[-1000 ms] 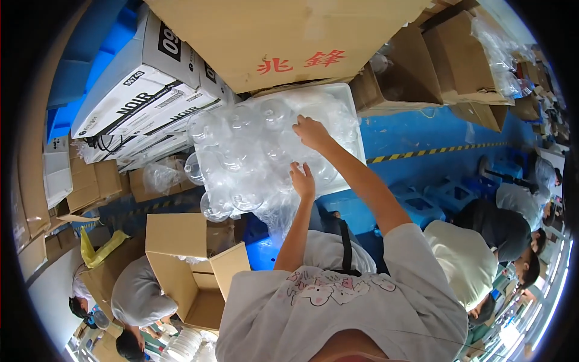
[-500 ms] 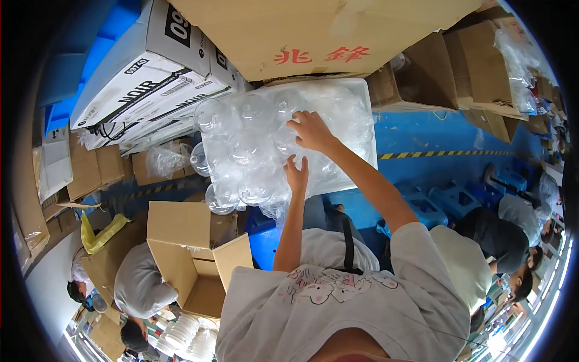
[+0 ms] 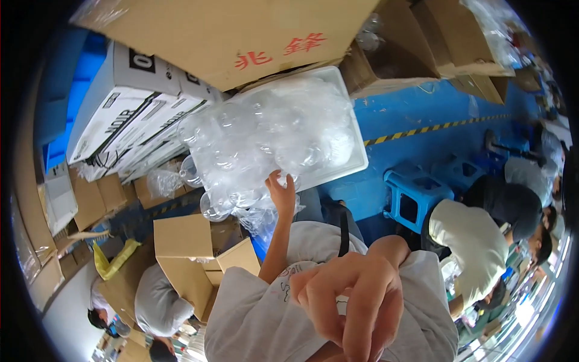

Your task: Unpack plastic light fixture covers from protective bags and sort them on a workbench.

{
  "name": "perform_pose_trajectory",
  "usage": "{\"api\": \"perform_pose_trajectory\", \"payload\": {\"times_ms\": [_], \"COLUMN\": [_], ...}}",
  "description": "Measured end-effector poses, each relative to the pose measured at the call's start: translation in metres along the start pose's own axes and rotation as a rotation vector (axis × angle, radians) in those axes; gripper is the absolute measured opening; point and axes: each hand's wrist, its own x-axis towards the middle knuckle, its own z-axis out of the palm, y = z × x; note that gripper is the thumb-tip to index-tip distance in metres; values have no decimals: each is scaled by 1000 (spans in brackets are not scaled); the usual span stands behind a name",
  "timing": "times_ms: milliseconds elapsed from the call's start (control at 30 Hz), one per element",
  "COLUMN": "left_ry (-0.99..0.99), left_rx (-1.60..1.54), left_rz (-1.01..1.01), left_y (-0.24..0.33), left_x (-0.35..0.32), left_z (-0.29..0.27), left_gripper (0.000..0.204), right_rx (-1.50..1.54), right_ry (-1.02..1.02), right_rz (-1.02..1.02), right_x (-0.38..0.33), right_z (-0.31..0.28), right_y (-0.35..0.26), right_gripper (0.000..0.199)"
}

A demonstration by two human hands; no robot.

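Note:
A white shallow tray (image 3: 356, 136) carries a heap of clear rounded shells (image 3: 226, 158), which look like plastic or glass, along with clear plastic film. At the tray's near edge is my left hand (image 3: 281, 194), thumb and forefinger apart with nothing seen between them. Its fingertips are close to the clear shells; I cannot tell if they touch. My right hand (image 3: 356, 295) is raised close to the camera, in front of my shirt, fingers bent inward. Whatever it may hold is hidden.
A large cardboard box (image 3: 241, 33) stands behind the tray, with white printed cartons (image 3: 129, 111) left of it. An open cardboard box (image 3: 184, 244) sits near left. Blue stools (image 3: 416, 196) and a bending co-worker (image 3: 470, 241) are on the right. Crumpled plastic film (image 3: 265, 220) hangs at the tray's near corner.
My right hand has left the shells and come back up close to the camera. My left hand has moved slightly nearer to me. The whole view has shifted and tilted.

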Motion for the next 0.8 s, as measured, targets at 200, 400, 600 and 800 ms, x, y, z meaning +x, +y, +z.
{"api": "perform_pose_trajectory", "payload": {"times_ms": [200, 400, 600, 800], "left_ry": [-269, -589, -1024, -1317], "left_rx": [-157, -323, -207, -167], "left_rz": [71, 7, 313, 508], "left_y": [27, 45, 126, 162], "left_x": [-48, -81, -165, -249], "left_z": [-26, -27, 16, 41], "left_gripper": [20, 15, 17, 16], "right_rx": [-183, -734, -1297, -1178], "right_ry": [272, 470, 1922, 3534], "right_rz": [-177, -550, -228, 847], "right_x": [-82, -213, -385, -500], "right_z": [67, 147, 274, 403], "right_y": [-37, -62, 30, 220], "right_gripper": [10, 8, 10, 28]}}
